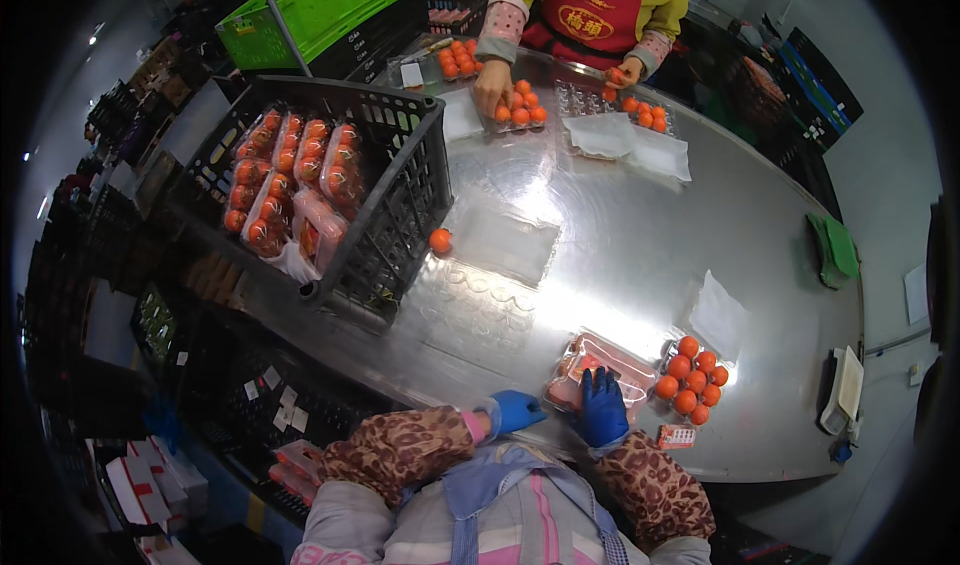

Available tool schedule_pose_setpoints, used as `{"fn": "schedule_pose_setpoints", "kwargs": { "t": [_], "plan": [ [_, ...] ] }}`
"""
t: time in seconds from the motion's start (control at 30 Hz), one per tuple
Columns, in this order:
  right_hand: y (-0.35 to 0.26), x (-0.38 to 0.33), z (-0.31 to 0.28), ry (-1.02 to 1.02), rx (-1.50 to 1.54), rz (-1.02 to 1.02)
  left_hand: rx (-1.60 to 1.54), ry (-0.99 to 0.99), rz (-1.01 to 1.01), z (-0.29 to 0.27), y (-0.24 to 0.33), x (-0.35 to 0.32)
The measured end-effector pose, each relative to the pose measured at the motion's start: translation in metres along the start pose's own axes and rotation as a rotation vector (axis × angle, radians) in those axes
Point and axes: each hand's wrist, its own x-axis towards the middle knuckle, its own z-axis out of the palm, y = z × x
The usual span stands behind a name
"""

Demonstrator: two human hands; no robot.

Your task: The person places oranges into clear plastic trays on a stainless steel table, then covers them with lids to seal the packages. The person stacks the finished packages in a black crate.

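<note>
Resting on a clear plastic pack with red contents (625,363), near the close edge of a metal table (620,230), the blue-gloved right hand (603,412) lies palm down, fingers extended over it. The blue-gloved left hand (516,412) is near the pack's left side; whether its fingers hold anything cannot be told. Just right of the pack sit round orange-red fruits (696,381). Farther out are a moulded clear tray (470,315), a lone fruit (440,240) and a black crate (385,235) of filled packs (285,180). Across the table, a co-worker (595,10) handles more fruit (520,113).
</note>
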Motion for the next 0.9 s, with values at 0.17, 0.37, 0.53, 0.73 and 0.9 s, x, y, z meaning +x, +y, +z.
{"fn": "schedule_pose_setpoints", "kwargs": {
  "t": [0.17, 0.37, 0.53, 0.73, 0.9],
  "plan": [
    [-0.011, 0.004, 0.009, 0.017, -0.353, -0.042, -0.989, -0.057, -0.345, 0.02, -0.003, 0.021],
    [-0.029, 0.012, 0.014, 0.225, -0.537, 0.052, -1.067, 0.112, -0.296, 0.033, -0.013, 0.031],
    [-0.02, 0.003, 0.008, 0.174, -0.592, -0.018, -1.229, 0.212, -0.349, 0.049, -0.015, 0.037],
    [0.042, 0.038, -0.067, 0.172, 0.361, 0.024, -1.283, 0.157, -0.49, 0.033, -0.001, 0.031],
    [0.104, 0.107, -0.118, -0.043, 0.186, 0.048, -1.288, 0.097, -0.508, 0.025, 0.003, 0.025]
  ]
}}
